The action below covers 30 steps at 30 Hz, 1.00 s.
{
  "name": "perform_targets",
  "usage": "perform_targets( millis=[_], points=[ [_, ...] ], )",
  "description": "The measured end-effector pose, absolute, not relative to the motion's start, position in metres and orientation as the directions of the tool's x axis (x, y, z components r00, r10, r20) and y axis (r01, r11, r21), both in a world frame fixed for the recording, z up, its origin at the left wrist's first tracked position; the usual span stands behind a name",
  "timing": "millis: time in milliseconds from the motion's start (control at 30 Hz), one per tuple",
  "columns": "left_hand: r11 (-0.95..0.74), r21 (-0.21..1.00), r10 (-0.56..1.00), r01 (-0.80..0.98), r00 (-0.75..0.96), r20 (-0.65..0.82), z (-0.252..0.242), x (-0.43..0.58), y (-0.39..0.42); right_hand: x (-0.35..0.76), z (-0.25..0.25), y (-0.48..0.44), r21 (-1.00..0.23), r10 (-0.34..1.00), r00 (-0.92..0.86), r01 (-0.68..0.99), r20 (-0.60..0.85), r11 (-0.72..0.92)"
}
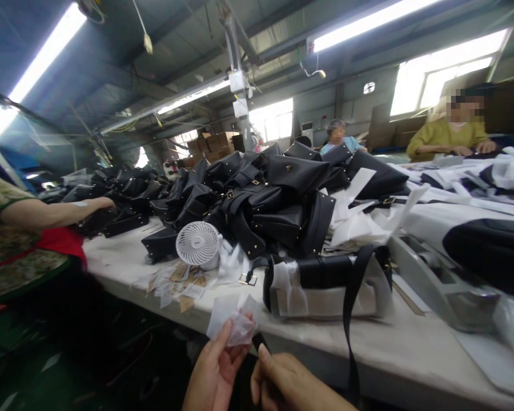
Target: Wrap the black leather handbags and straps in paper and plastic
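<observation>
Near the table's front edge, my left hand (pixel 218 365) pinches a small, thin translucent packet or sheet (pixel 233 319) between thumb and fingers. Close beside it on the right, my right hand (pixel 282 374) is closed around a black strap (pixel 260 341), whose end pokes up past the thumb. Just beyond my hands a black handbag (pixel 325 274) lies on the table, its front covered with white wrapping paper (pixel 325 301). A wide black strap (pixel 352 319) from this bag hangs over the table edge. A gold buckle (pixel 248 279) lies at the bag's left end.
A big heap of black bags (pixel 278 200) covers the back of the table. A white fan (pixel 197 244) stands before it, near paper tags (pixel 188 288). A grey tape dispenser (pixel 437 279) is at right. One person's arm (pixel 60 211) reaches in from the left; others sit behind.
</observation>
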<state>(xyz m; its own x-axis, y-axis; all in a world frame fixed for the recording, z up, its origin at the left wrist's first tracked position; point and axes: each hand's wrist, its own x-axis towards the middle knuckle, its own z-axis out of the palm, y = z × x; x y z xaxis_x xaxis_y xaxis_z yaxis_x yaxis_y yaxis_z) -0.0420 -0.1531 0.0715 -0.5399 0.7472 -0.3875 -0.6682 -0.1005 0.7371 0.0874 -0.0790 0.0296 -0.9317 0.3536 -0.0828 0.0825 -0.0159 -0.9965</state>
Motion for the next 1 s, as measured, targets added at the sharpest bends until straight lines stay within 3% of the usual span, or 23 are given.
perform_targets(
  millis=[367, 467, 600, 667, 833, 1000],
  points=[
    [0.099, 0.848, 0.881, -0.521, -0.351, -0.319, 0.067, -0.034, -0.157, 0.099, 0.063, -0.073, -0.997, 0.239, -0.969, 0.055, -0.068, -0.062],
    [0.092, 0.890, 0.876, -0.447, -0.389, -0.286, 0.073, -0.036, -0.154, 0.102, 0.068, -0.071, -0.995, 0.244, -0.967, 0.057, -0.075, -0.081],
    [-0.070, 0.931, 0.797, -0.358, -0.582, -0.163, 0.093, -0.052, -0.145, 0.111, 0.058, -0.067, -0.979, 0.445, -0.893, 0.026, 0.068, 0.203],
    [-0.130, 0.928, 0.796, -0.348, -0.595, -0.111, 0.104, -0.061, -0.140, 0.118, 0.057, -0.063, -0.955, 0.495, -0.862, 0.048, 0.109, 0.294],
    [-0.119, 0.878, 0.900, -0.464, -0.423, -0.101, 0.124, -0.065, -0.135, 0.129, 0.086, -0.048, -0.867, 0.595, -0.780, 0.146, 0.196, 0.477],
    [-0.057, 0.907, 0.946, -0.417, -0.314, -0.084, 0.134, -0.052, -0.127, 0.124, 0.127, -0.035, -0.801, 0.552, -0.767, 0.085, 0.328, 0.593]
  ],
)
